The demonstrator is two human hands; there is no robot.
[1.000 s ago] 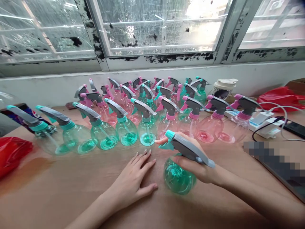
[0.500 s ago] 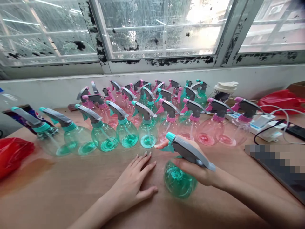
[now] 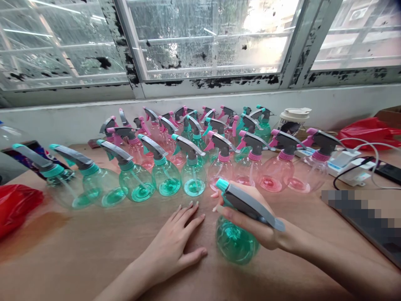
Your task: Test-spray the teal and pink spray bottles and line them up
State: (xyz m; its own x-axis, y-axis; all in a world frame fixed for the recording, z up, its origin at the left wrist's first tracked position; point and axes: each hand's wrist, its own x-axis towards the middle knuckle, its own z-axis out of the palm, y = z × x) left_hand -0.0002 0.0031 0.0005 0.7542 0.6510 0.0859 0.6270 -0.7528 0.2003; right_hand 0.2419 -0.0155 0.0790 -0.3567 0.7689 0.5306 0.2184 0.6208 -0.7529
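Observation:
My right hand [image 3: 250, 209] is wrapped round the neck and trigger of a green spray bottle [image 3: 236, 244] with a grey and teal head. The trigger is mostly hidden behind my fingers. My left hand [image 3: 180, 238] lies flat on the wooden table [image 3: 103, 259], fingers spread, just left of that bottle. Ahead of both hands runs a front row of spray bottles. Its left part is green bottles [image 3: 138, 184]; its right part is pink bottles [image 3: 275, 173].
More pink and green bottles crowd behind the front row, below the window. A lidded paper cup [image 3: 293, 121] and a white power strip [image 3: 351, 167] stand at right. A red plastic bag [image 3: 19, 207] lies left; another red bag [image 3: 369, 133] is far right. A partly pixelated dark object [image 3: 360, 225] lies near right.
My right fingers have drawn in round the trigger; the index finger was stretched forward before. The held bottle sits very slightly lower in view. My left hand has stayed in place.

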